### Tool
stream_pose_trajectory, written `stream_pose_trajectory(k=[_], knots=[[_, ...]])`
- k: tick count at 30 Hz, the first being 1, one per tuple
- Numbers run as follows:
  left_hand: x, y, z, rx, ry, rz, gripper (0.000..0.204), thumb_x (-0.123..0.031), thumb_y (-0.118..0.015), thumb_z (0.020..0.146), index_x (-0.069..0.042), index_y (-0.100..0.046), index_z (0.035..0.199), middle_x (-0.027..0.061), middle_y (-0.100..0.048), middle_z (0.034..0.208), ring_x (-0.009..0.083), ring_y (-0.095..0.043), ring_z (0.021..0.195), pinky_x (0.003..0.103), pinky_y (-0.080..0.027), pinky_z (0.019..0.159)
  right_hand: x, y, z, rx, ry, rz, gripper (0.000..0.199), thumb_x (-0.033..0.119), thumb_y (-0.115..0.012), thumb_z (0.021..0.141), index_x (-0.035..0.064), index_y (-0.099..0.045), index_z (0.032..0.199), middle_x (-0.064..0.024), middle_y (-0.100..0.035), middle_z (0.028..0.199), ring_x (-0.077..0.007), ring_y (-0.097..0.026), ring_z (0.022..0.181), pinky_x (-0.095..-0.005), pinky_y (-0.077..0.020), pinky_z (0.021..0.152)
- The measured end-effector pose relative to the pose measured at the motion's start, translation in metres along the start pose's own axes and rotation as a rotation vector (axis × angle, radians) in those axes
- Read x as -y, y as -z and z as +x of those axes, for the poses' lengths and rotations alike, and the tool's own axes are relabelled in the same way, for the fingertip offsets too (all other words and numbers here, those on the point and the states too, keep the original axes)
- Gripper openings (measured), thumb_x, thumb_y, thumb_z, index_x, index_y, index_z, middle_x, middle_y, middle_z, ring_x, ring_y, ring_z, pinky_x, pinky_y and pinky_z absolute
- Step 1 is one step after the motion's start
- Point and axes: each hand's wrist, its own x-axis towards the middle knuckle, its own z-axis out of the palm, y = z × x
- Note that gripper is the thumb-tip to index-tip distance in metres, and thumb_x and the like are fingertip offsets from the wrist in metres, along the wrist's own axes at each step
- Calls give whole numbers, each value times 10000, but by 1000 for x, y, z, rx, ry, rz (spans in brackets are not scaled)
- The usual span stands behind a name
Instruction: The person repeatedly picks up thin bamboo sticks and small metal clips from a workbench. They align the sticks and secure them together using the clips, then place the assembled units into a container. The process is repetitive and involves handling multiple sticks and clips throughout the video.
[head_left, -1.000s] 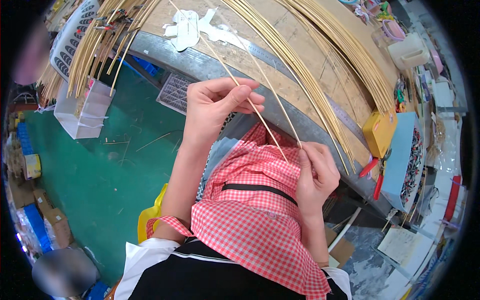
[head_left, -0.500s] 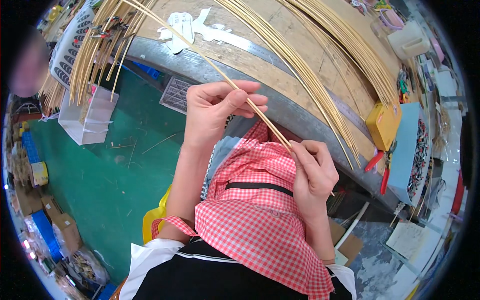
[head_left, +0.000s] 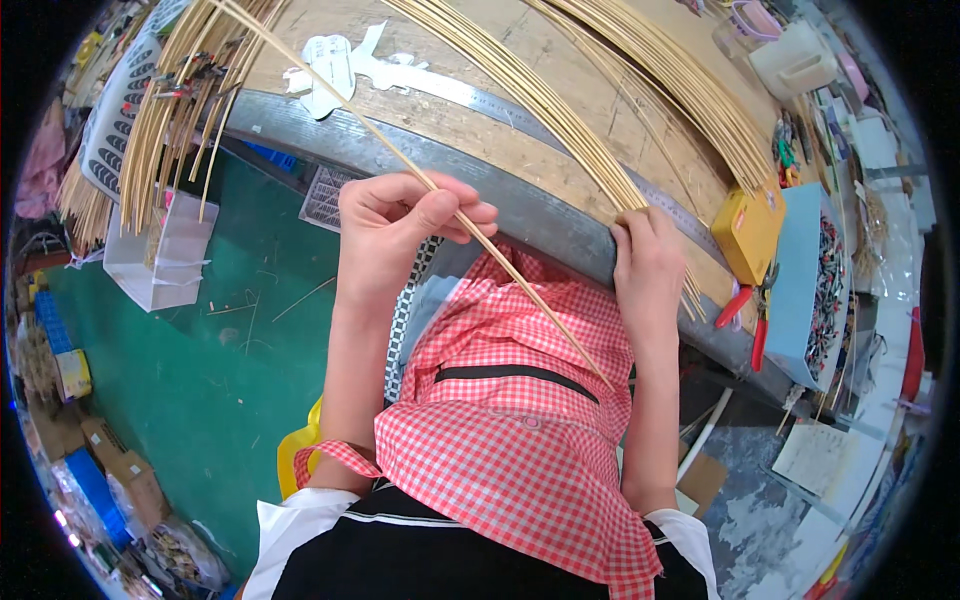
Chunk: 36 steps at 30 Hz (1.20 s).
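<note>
My left hand (head_left: pixel 405 215) pinches a long, thin bamboo strip (head_left: pixel 530 288) between thumb and fingers. The strip slants from the top left, above the workbench, down to a free end over my red-and-white checked apron (head_left: pixel 500 450). At the bench's front edge, my right hand (head_left: pixel 650 260) is closed over the near ends of a bundle of bamboo strips (head_left: pixel 520 92). Its fingertips are partly hidden, so how many strips they grip cannot be told.
On the wooden workbench (head_left: pixel 440 125) lie a steel ruler (head_left: pixel 480 100), white paper cutouts (head_left: pixel 327 75) and another strip bundle (head_left: pixel 670 90). A yellow box (head_left: pixel 748 232), red-handled pliers (head_left: pixel 760 335) and a blue box of small clips (head_left: pixel 795 300) stand right. Clamped strips (head_left: pixel 165 140) hang left.
My right hand has let go of the held strip's lower end and moved up to the bundle on the bench. My left hand keeps its pinch. The view has shifted slightly.
</note>
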Motion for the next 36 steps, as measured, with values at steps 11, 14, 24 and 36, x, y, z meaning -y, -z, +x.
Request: stream_pose_trajectory(k=[11,14,24,36], knots=[[0,-6,0,26,9,56,151,-68,-612,867,78,-648,864,203,-682,762,270,-699,683,338,-594,597,-8,-11,8,-18,-60,-63,89,29,-623,792,7,-544,829,-147,-540,868,-336,-547,842,-429,-453,694],[-1,-6,0,29,4,50,151,-69,-614,867,78,-649,866,202,-682,763,269,-699,681,334,-593,597,-8,-10,11,-19,-62,-74,87,25,-618,793,4,-540,823,-154,-539,867,-341,-544,841,-433,-452,698],[-1,-6,0,26,-1,75,157,-76,-610,875,75,-652,870,196,-683,766,262,-699,677,321,-588,593,-10,-3,11,-78,-105,56,60,4,-585,818,-11,-527,826,-158,-550,857,-334,-555,796,-408,-453,688],[-4,-13,0,-76,36,9,176,-76,-613,882,91,-666,895,178,-691,838,234,-703,755,252,-571,599,52,30,-25,207,-332,1040,21,-21,-607,838,-28,-588,834,-27,-572,738,-65,-501,642,-211,-398,575]])
